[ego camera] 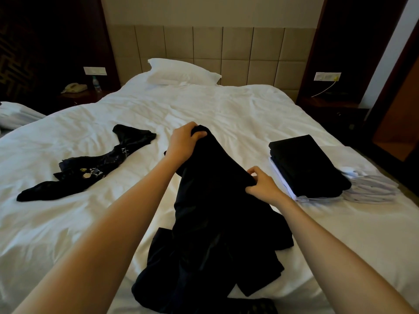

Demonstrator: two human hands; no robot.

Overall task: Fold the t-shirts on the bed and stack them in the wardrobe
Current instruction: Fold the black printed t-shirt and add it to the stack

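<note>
— What do your hands hold?
— My left hand [186, 141] and right hand [263, 186] each grip one limp black t-shirt [215, 218], bunched near the bed's [204, 105] foot edge.
— What else?
— One printed dark t-shirt [90, 165] crumpled toward the left edge; one squared folded stack [306, 166] at the right edge.

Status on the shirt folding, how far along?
Done: a folded stack, black on white, sits on the right of the bed. In hand: left hand and right hand grip a bunched black shirt. Left: that fold, the printed shirt lying unfolded on the left, then carrying the stack to the wardrobe.
</note>
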